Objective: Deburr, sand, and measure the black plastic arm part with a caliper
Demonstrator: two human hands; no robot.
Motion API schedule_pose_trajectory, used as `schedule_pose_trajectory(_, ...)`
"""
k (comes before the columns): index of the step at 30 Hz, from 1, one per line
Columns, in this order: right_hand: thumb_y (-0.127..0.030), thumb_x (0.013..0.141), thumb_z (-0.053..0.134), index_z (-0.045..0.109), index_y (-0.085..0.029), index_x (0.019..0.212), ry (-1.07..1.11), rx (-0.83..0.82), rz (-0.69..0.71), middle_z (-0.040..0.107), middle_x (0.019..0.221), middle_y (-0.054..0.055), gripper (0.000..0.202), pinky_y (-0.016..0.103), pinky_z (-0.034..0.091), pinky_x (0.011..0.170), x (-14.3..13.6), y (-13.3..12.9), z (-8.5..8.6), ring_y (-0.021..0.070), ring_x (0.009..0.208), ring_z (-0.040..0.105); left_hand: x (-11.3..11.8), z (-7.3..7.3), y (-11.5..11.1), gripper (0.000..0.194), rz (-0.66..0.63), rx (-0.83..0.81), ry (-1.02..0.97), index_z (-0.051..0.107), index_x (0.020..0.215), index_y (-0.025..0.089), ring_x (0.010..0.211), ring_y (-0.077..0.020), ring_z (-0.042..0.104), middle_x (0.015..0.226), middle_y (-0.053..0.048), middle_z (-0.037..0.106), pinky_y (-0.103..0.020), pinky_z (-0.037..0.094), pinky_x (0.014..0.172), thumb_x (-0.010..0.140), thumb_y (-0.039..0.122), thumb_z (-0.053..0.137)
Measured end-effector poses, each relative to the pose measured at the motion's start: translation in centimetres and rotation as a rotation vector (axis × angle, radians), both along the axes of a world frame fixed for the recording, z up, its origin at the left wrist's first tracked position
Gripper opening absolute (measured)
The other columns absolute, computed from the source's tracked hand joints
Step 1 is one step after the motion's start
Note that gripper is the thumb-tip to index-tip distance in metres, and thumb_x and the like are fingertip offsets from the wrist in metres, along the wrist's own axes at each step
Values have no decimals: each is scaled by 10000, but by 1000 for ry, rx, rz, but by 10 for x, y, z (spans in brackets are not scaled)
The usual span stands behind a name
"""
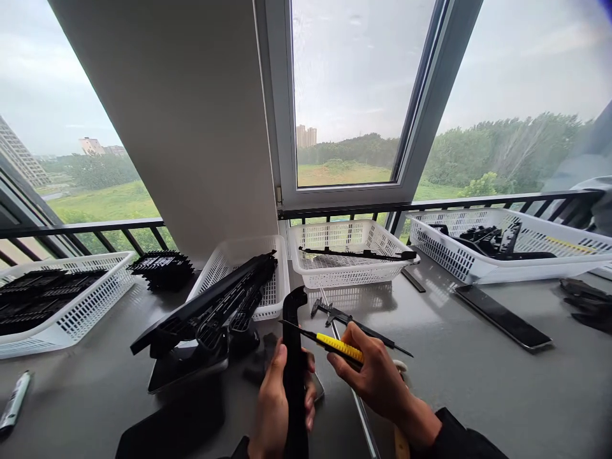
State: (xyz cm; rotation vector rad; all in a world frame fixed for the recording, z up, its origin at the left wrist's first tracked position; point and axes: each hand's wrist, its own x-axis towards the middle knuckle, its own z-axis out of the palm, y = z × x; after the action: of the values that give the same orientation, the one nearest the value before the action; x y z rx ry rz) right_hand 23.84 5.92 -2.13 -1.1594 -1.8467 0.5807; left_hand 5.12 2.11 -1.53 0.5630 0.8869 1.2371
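In the head view my left hand (271, 398) is wrapped around a long black plastic strip (293, 376), which stands nearly upright with a hooked upper end. My right hand (380, 376) grips a utility knife (339, 347) with a yellow ribbed handle. Its thin dark tip points left and overlaps the strip's upper part; whether it touches cannot be told. Just beyond my right hand lies a black caliper (370, 331). A long metal rod (364, 426) runs beneath the right hand on the grey table (478, 401).
White baskets stand along the window: one with stacked black parts (67, 325), one under long black parts (205, 306), one with a thin strip (310, 274), one with mixed parts (471, 271). A dark slab (504, 319) lies right, a marker (16, 401) left.
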Motion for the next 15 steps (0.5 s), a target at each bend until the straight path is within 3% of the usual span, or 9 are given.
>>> schedule_pose_trajectory(6,-342,941,659,412,-267,816,-41,31,19,468,640,-82,287,237,359,505,-1,-1,-3,127,521,463,-2,1,2,524,35,36,-38,615,1103,235,415,-86,476,824,20,666,-182,394,293,884,702,706)
schedule_pose_trajectory(10,-358,954,653,413,-268,820,-23,25,-23,484,651,-78,289,236,365,503,0,2,-5,128,523,472,-7,5,2,449,-44,44,-47,606,1035,205,451,-74,503,900,-7,677,-183,455,331,973,649,630)
schedule_pose_trajectory(12,-391,970,650,423,-266,828,-1,30,-77,494,660,-76,296,238,388,518,1,4,-5,131,530,491,-7,4,2,458,-95,45,-64,599,1163,218,467,-82,526,948,-18,686,-190,478,334,991,642,602)
schedule_pose_trajectory(15,-454,1003,633,432,-265,836,46,49,-172,499,656,-76,323,241,412,530,3,7,-5,134,528,505,-5,-3,3,649,-146,70,-78,444,1461,301,459,-102,542,979,-18,695,-197,467,295,951,645,652)
